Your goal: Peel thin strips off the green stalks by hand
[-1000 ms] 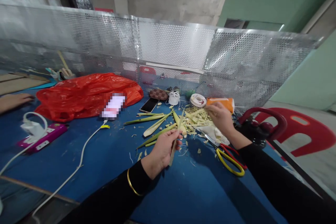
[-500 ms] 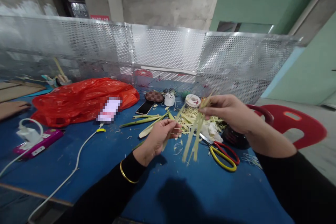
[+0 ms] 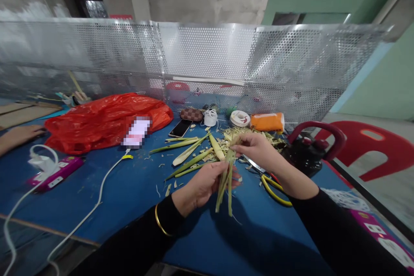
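Observation:
Several pale green plant strips (image 3: 221, 193) hang between my hands, their loose ends pointing down toward the table. My right hand (image 3: 258, 151) pinches them near the top. Lower down, my left hand (image 3: 203, 185) is closed on the strips, its thumb in front and fingers partly hidden behind them. Behind the hands lie husk-like green stalks (image 3: 190, 155) and a heap of fine plant shavings (image 3: 237, 133). Scissors with yellow and red handles (image 3: 274, 192) rest beneath my right forearm, partly covered by it.
A dark kettle with a maroon handle (image 3: 304, 153) stands right of my right hand. Left are a red plastic bag (image 3: 97, 120), a lit phone (image 3: 137, 131) on a white cable and a purple power strip (image 3: 61, 172). Another person's hand (image 3: 26, 136) rests at far left. A perforated metal screen (image 3: 207, 56) runs behind.
My right hand has come left and down, bringing its strips to my left hand. The hands are now close together on the strips. The view has shifted slightly.

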### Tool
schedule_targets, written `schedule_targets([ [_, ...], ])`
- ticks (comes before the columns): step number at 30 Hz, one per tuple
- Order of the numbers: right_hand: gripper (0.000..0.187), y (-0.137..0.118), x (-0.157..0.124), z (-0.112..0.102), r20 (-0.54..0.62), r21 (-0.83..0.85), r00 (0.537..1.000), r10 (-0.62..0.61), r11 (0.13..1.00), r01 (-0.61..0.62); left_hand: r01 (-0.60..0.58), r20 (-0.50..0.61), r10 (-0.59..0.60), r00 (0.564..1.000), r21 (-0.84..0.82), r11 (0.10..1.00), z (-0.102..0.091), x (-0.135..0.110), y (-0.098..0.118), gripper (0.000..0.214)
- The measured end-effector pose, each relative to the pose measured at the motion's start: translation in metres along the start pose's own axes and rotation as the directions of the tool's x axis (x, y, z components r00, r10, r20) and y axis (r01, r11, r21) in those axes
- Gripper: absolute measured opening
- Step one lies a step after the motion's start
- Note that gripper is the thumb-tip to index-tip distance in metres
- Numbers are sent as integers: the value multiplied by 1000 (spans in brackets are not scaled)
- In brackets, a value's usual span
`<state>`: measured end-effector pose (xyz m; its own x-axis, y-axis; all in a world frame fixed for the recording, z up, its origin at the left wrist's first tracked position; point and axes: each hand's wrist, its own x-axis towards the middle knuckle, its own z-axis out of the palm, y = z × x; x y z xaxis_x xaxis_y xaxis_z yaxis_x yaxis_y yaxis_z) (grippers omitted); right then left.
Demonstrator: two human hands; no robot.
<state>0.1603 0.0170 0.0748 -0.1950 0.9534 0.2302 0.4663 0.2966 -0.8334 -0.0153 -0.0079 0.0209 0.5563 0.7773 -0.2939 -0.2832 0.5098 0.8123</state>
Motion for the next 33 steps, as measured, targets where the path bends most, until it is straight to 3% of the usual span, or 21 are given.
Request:
schedule_targets([
  [4,18,10,0,7,-28,112,999,17,994,-13,-4,3,3,1000,13,1000,1,2,-3,11],
  [7,25,16,-4,14,-187,211,981,57,977,-17,-53,-60,52,997,-22,998,0,3,-1,6],
  [9,30,20,-10,19,-235,271,965,114,961,-48,-127,-121,118,986,-69,990,0,4,5,5],
  [12,33,23,-23,29,-28,342,984,175,927,-155,-240,-209,209,955,-139,961,-1,5,16,8],
  [15,38,24,-35,44,266,468,955,128,849,-245,-324,-238,282,929,-160,932,0,7,25,9],
  [19,30,29,-43,62,393,558,914,102,763,-326,-344,-236,300,924,-177,922,1,8,34,8],
  [24,33,37,-48,59,514,461,841,166,774,-435,-427,-357,353,865,-152,892,-13,6,53,9],
  [28,41,42,-47,35,551,256,810,200,884,-392,-483,-424,392,816,-129,866,-26,5,65,9],
  [30,45,47,-41,17,480,59,844,239,951,-302,-494,-443,395,805,-131,859,-30,5,66,11],
  [33,44,54,-29,-12,262,-52,929,261,965,-256,-481,-452,378,808,-135,866,-30,4,63,11],
])
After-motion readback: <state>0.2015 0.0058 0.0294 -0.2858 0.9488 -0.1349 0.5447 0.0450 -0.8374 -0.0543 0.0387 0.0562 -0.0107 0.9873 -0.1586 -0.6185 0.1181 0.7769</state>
